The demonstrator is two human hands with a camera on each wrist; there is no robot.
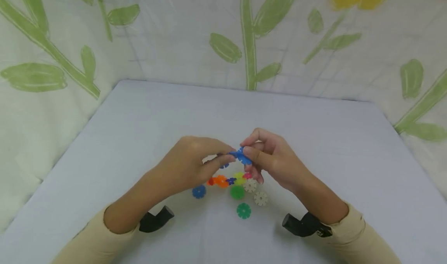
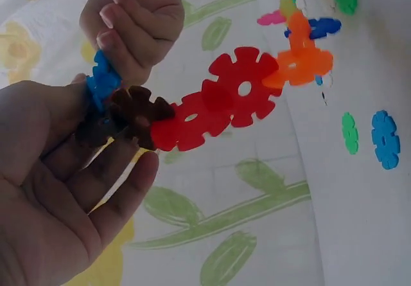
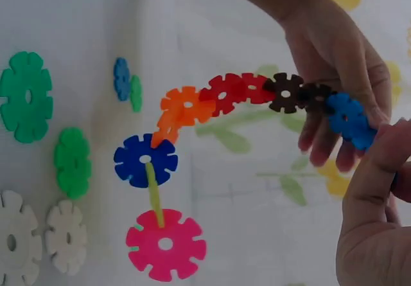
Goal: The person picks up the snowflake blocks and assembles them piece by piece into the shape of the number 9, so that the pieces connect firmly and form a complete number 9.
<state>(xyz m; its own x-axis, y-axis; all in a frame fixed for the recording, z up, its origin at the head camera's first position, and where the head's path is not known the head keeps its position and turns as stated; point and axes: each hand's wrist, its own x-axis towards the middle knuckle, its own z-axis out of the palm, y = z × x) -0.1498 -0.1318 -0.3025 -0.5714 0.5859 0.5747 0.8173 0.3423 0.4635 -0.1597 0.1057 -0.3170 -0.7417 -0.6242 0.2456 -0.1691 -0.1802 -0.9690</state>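
A chain of slotted plastic flower discs (image 3: 222, 96) hangs in an arc from the hands. In the right wrist view it runs from a pink disc (image 3: 168, 250) through yellow, dark blue, orange, red and dark brown to blue discs (image 3: 347, 114). My left hand (image 1: 190, 159) pinches the chain near its blue and dark brown discs (image 2: 142, 111). Facing it, my right hand (image 1: 274, 155) pinches a blue disc (image 1: 244, 157) between thumb and index finger, where it meets the chain's blue end. Fingers partly hide that joint.
Loose discs lie on the white table (image 1: 157, 112) below the hands: a blue one (image 1: 199, 191), two green ones (image 1: 243, 211) and two white ones (image 1: 260, 198). Another small green disc (image 3: 135, 93) stands out beside the blue one. A painted cloth (image 1: 174, 42) backs the table.
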